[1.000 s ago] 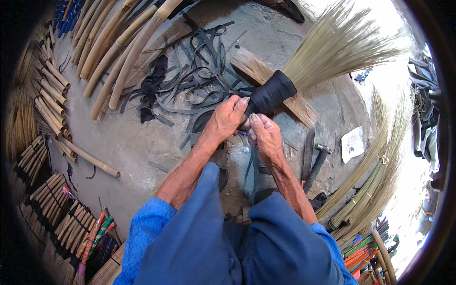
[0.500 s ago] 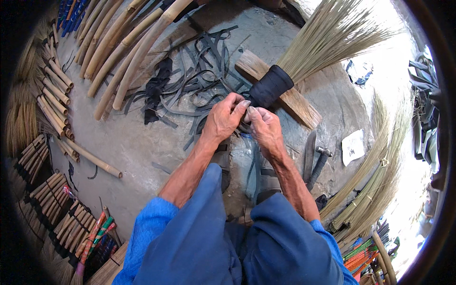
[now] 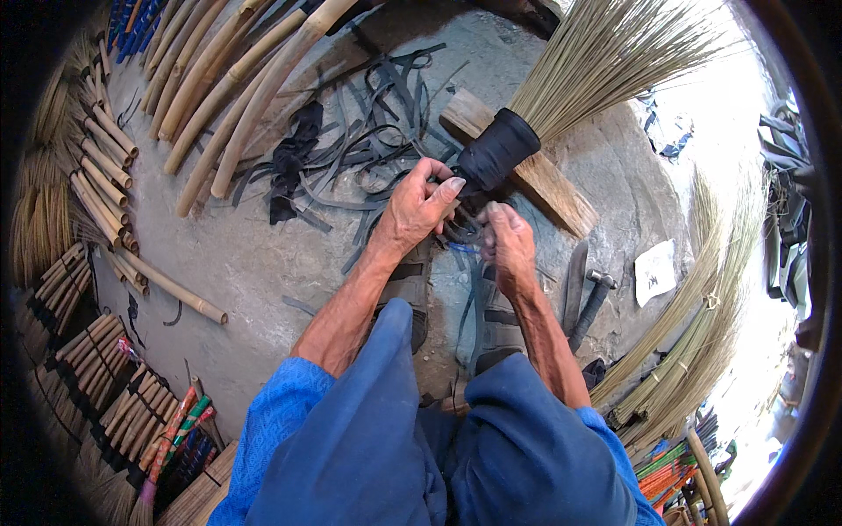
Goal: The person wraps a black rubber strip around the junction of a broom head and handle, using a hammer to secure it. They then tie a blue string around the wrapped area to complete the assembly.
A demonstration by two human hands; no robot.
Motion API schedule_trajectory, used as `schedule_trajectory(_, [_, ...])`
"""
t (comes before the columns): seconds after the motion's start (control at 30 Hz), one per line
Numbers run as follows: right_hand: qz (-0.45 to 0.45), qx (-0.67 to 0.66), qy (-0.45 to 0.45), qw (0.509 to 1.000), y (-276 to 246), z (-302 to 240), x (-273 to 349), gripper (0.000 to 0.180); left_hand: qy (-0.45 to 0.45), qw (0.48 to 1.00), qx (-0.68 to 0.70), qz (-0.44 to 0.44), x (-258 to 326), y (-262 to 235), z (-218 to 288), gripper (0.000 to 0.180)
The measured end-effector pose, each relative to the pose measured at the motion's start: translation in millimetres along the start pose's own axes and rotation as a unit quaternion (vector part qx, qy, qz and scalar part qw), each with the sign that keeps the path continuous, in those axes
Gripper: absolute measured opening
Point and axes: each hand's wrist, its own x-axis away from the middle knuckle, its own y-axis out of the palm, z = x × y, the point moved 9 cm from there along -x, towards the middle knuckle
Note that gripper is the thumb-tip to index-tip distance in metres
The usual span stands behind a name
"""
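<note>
A broom head of pale dry stalks (image 3: 605, 66) leans away toward the far right, bound at its near end with a black wrapping (image 3: 500, 151). At the narrow end of that binding, my left hand (image 3: 417, 210) is closed with thumb and bent fingers against the broom. My right hand (image 3: 511, 247) is closed in a pinch a little to the right and nearer me, apart from the wrapping. What it pinches is too small to make out. Dark strips loop in the gap between the hands. Under the binding lies a wooden block (image 3: 561, 200).
Black rubber-like strips (image 3: 386, 110) lie tangled on the stone floor. A knife (image 3: 573, 276) and a hammer (image 3: 592, 305) lie right of my right forearm, near a white paper piece (image 3: 655, 272). Bamboo poles (image 3: 206, 96) are at far left; loose stalk bundles (image 3: 675, 351) at right.
My right hand has drawn away from my left, to the right and toward me. The black-wrapped end has turned slightly, while my left hand stays at it.
</note>
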Motion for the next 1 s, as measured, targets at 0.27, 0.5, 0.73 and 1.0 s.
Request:
schedule_trajectory(0.27, [0.044,-0.026,-0.048,0.998,-7,-12,4,0.025,0.022,0.996,-0.077,0.027,3,1,2,0.052])
schedule_trajectory(0.5, [0.048,-0.07,-0.048,0.995,16,-16,8,0.028,0.08,0.976,-0.186,0.076,14,5,16,0.052])
schedule_trajectory(0.73, [0.043,-0.116,-0.025,0.992,23,-14,6,0.021,0.09,0.972,-0.202,0.084,17,8,20,0.05])
schedule_trajectory(1.0, [0.018,-0.163,-0.024,0.986,25,-15,5,0.014,0.085,0.974,-0.189,0.089,15,3,19,0.049])
